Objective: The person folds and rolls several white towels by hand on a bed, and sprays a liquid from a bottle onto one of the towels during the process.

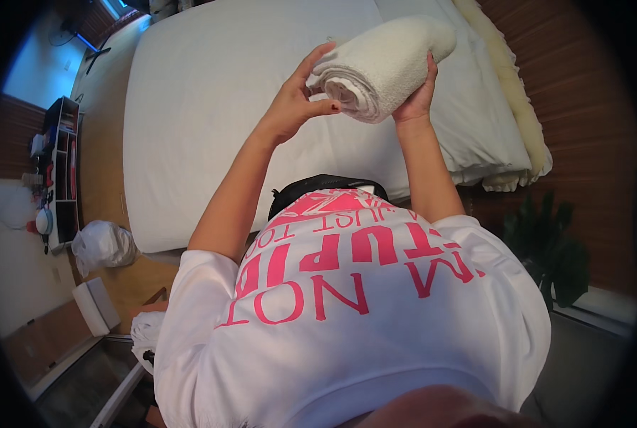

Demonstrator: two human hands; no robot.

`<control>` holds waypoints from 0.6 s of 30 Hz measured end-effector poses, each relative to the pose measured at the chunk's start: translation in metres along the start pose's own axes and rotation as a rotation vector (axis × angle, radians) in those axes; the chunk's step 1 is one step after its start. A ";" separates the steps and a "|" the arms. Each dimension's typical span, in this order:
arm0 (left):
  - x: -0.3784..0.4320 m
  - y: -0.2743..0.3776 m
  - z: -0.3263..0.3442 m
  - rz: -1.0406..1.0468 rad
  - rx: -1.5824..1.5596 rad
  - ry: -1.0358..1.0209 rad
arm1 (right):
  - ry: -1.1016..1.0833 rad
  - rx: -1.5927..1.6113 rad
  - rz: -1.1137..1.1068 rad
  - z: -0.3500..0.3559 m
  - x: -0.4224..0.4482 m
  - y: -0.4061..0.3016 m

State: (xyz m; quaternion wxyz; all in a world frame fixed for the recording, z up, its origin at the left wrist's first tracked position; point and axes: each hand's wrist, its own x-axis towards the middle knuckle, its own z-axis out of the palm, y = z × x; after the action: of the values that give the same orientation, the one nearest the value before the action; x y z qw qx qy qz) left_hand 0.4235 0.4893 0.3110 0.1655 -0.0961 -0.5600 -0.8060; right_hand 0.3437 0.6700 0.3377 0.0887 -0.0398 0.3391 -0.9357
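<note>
A thick white terry towel (390, 64), rolled up into a bundle, is held between my two hands over a bed. My left hand (297, 99) grips its near-left end, thumb below the spiral of rolled layers and fingers along the upper side. Around the right side, my right hand (418, 96) supports the roll from beneath, with some fingers hidden behind it. The bed's white sheet (216, 107) spreads out below both hands.
Cream ruffled bedding (527, 112) edges the bed at right, beside a dark wood surface (591, 107). At left stand a low shelf (64, 171) and a white plastic bag (104, 246). A leafy plant (551, 251) is at lower right.
</note>
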 end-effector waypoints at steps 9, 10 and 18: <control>0.007 -0.033 -0.018 -0.170 0.023 -0.085 | 0.050 0.056 0.061 -0.019 -0.002 0.019; 0.005 -0.035 -0.017 -0.156 0.039 -0.132 | 0.053 0.072 0.067 -0.026 -0.002 0.019; 0.019 -0.024 -0.004 -0.294 0.364 -0.202 | 0.039 0.017 0.081 -0.090 -0.005 0.019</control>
State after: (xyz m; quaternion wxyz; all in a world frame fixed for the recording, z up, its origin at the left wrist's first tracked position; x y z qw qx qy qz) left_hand 0.3966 0.4902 0.2953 0.0043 -0.0623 -0.7175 -0.6937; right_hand 0.3387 0.7134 0.2566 0.1201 -0.0073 0.3341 -0.9348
